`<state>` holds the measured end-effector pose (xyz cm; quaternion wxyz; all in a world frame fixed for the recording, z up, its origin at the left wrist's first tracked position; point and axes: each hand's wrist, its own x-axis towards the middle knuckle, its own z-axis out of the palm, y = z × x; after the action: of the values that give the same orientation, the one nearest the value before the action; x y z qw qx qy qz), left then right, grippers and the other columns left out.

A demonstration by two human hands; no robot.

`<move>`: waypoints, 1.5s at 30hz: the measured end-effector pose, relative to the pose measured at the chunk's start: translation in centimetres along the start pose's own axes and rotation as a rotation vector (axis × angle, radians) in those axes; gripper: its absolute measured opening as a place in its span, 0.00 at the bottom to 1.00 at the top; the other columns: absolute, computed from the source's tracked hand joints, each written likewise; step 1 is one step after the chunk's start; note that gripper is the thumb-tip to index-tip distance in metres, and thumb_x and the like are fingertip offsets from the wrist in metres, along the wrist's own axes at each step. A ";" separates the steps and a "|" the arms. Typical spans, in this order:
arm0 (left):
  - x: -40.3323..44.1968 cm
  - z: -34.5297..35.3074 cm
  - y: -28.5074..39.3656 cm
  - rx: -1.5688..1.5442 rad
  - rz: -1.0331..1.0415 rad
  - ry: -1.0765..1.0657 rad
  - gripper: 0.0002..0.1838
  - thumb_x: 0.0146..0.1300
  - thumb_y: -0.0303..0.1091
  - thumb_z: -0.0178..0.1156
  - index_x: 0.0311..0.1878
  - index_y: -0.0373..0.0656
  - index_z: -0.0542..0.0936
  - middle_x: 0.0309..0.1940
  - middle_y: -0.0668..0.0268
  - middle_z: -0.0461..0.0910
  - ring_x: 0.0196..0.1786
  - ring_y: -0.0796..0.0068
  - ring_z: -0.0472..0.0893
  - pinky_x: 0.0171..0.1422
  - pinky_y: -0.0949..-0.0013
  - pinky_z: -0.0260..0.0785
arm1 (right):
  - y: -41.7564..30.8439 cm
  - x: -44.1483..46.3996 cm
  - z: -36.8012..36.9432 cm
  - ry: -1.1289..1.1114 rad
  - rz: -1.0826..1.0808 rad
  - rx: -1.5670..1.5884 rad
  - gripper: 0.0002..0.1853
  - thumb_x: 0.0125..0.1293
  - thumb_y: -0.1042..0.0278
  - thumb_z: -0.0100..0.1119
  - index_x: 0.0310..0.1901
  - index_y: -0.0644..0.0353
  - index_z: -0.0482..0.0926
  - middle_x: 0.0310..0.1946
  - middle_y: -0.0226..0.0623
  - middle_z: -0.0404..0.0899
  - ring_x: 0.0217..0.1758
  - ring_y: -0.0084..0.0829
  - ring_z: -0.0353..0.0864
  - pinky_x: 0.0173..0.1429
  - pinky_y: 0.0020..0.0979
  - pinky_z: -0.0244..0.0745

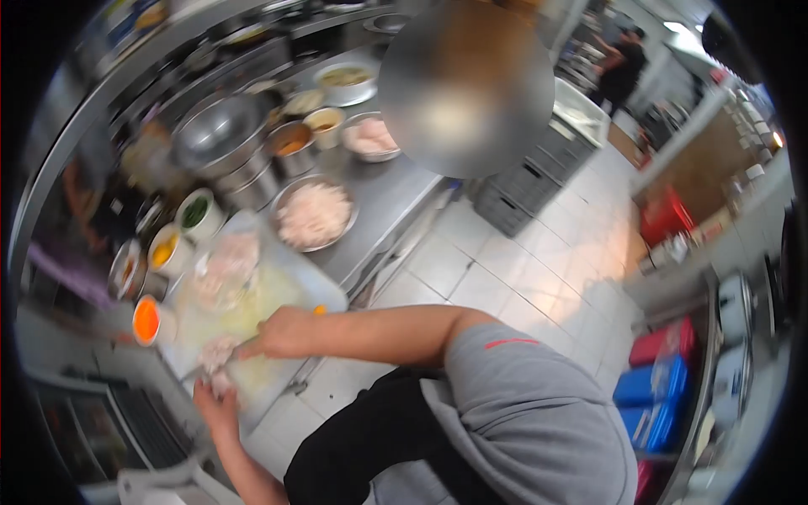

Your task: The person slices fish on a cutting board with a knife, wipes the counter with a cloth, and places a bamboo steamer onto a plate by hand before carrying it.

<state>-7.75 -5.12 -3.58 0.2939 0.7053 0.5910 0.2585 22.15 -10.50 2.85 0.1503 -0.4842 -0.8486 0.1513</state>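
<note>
My right hand is closed around a knife, its blade reaching left over a white cutting board. Below it, my left hand grips the near end of a piece of pale raw meat, fingertips on either side. Blur hides whether the blade touches this piece. Farther up the board lies a heap of raw meat, partly glossy. A steel bowl of pale cut meat stands beyond the board's far right corner.
Along the board's left stand containers of orange, yellow and green food. Behind are a large steel bowl and another meat bowl. Grey crates stand on the tiled floor. A co-worker is far back.
</note>
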 end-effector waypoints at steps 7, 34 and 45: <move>2.5 -1.1 -2.9 0.482 0.205 0.102 0.33 0.60 0.31 0.68 0.65 0.28 0.67 0.59 0.44 0.71 0.59 0.51 0.75 0.64 0.57 0.69 | -1.2 -1.2 5.2 0.325 0.076 -0.205 0.19 0.61 0.56 0.59 0.56 0.38 0.81 0.44 0.40 0.76 0.50 0.43 0.78 0.44 0.44 0.73; -6.1 16.4 34.3 -0.233 0.584 0.439 0.22 0.61 0.19 0.54 0.58 0.39 0.64 0.55 0.57 0.65 0.50 0.69 0.71 0.58 0.65 0.67 | 31.7 -37.9 -15.5 0.845 0.590 -0.107 0.15 0.58 0.73 0.63 0.48 0.56 0.78 0.42 0.46 0.76 0.47 0.49 0.77 0.49 0.43 0.74; 0.5 22.1 39.3 -0.235 0.724 0.453 0.22 0.64 0.22 0.52 0.61 0.40 0.62 0.54 0.55 0.65 0.51 0.65 0.71 0.58 0.62 0.67 | 51.6 -29.9 -20.4 0.356 1.139 -0.347 0.34 0.69 0.35 0.43 0.75 0.33 0.59 0.78 0.47 0.47 0.80 0.57 0.40 0.76 0.67 0.32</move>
<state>34.88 -12.13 9.41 0.1255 0.7544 0.3218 0.5582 84.97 -9.08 -2.58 0.1045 -0.8960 -0.4313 -0.0153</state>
